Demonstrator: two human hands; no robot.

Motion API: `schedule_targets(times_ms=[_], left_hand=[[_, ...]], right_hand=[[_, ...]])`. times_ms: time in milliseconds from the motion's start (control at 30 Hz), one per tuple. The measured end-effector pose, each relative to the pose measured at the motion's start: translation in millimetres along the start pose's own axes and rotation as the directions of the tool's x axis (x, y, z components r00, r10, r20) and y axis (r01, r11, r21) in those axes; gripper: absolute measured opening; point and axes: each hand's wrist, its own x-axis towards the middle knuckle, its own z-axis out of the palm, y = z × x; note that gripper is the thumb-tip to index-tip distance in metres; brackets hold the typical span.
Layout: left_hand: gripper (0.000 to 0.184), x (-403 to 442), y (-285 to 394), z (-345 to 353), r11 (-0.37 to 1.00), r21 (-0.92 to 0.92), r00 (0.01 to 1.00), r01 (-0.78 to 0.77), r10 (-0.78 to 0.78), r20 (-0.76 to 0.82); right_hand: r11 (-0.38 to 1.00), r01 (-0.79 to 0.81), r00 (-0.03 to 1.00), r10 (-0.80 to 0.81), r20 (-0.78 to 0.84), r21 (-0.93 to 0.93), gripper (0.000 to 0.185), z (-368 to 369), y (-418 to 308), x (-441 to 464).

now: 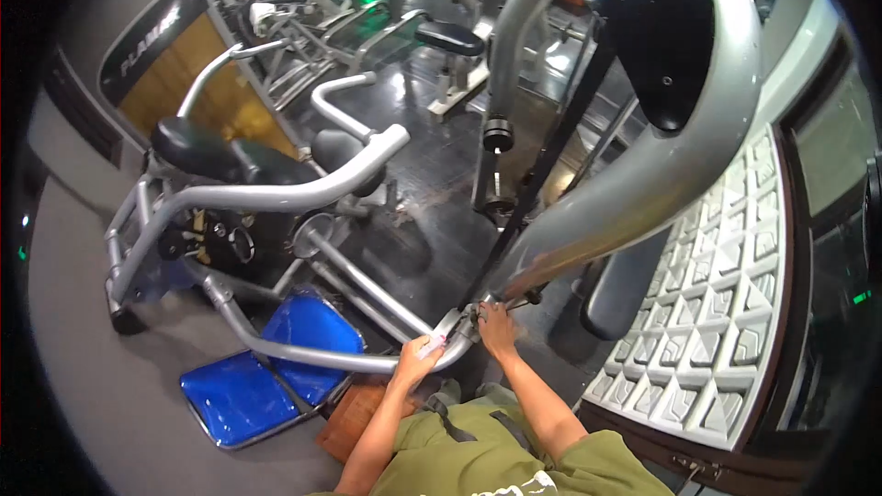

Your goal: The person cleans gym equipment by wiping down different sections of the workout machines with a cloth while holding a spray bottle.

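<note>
My left hand (415, 364) is closed around a small pale pink-and-white object (431, 346), too small to name. It rests against the grey tubular frame (322, 357) of an exercise machine, near where several tubes meet. My right hand (497, 329) is just to the right, its fingers bent at a dark fitting (471, 320) at the foot of the thick silver curved post (606, 193). What those fingers grip is hidden. A short dark knob or bolt (530, 298) sticks out beyond the right hand.
Blue padded folding chair (237, 400) and a brown wooden block (354, 418) lie left of my legs. A silver handlebar (276, 195) arches across the left. Black pads (202, 149) and other gym machines (450, 41) stand beyond. A white relief panel (703, 349) borders the right.
</note>
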Motion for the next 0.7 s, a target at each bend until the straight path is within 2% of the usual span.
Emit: schedule_targets(times_ms=[33, 67, 133, 167, 267, 333, 400, 500, 533, 600, 633, 700], left_hand=[[0.022, -8.9, 5.6, -4.6, 0.999, -0.005, 0.999, 0.050, -0.050, 0.001], [0.022, -14.5, 8.1, -9.3, 0.995, -0.011, 0.995, 0.099, -0.099, 0.002], [0.019, -16.7, -17.5, -9.6, 0.994, -0.072, 0.995, 0.080, -0.084, -0.049], [0.020, -21.6, -20.4, -8.7, 0.989, -0.111, 0.992, 0.096, -0.105, -0.075], [0.020, -34.6, -15.4, -6.4, 0.975, -0.200, 0.982, 0.101, -0.129, -0.135], [0.020, -42.2, -8.2, -5.9, 0.962, -0.233, 0.974, 0.143, -0.179, -0.141], [0.021, -47.6, -13.1, 1.7, 0.957, -0.273, 0.970, 0.102, -0.156, -0.184], [0.023, -60.4, -2.5, 2.7, 0.967, -0.235, 0.957, 0.097, -0.156, -0.244], [0.021, -64.5, -8.6, 5.9, 0.953, -0.271, 0.946, 0.138, -0.208, -0.250], [0.018, -73.8, 7.1, 3.5, 0.929, -0.337, 0.930, 0.150, -0.248, -0.271], [0.017, -78.4, 4.7, 4.3, 0.925, -0.355, 0.924, 0.137, -0.248, -0.290], [0.016, -83.6, -1.1, 8.4, 0.914, -0.394, 0.916, 0.098, -0.238, -0.323]], right_hand=[[0.986, 0.003, 1.000, -0.003, -0.001, -0.164, 0.041, 12.0, -1.2, -4.2], [0.992, 0.022, 0.997, -0.014, 0.072, -0.122, 0.041, 20.7, 0.1, -3.9], [0.998, 0.054, 0.976, -0.044, 0.211, -0.043, 0.042, 24.8, 0.4, 3.1], [0.972, 0.229, 0.961, -0.216, 0.175, -0.055, 0.041, 27.1, 4.9, 3.7], [0.889, 0.447, 0.858, -0.397, 0.325, -0.095, 0.037, 38.3, 20.1, 29.3], [0.805, 0.482, 0.860, -0.358, 0.365, -0.346, 0.033, 43.3, 14.1, 51.3], [0.685, 0.488, 0.868, -0.314, 0.385, -0.541, 0.034, 60.4, 13.9, 67.9], [0.532, 0.527, 0.849, -0.371, 0.377, -0.663, 0.038, 105.1, 30.5, 92.9], [0.607, 0.557, 0.825, -0.325, 0.462, -0.567, 0.033, 107.7, 30.8, 88.8], [0.743, 0.555, 0.748, -0.248, 0.616, -0.374, 0.027, 58.6, -2.6, 82.4], [0.803, 0.508, 0.746, -0.229, 0.626, -0.313, 0.030, 56.9, -8.4, 69.7], [0.764, 0.593, 0.712, -0.350, 0.609, -0.254, 0.030, 64.8, -4.1, 60.1]])
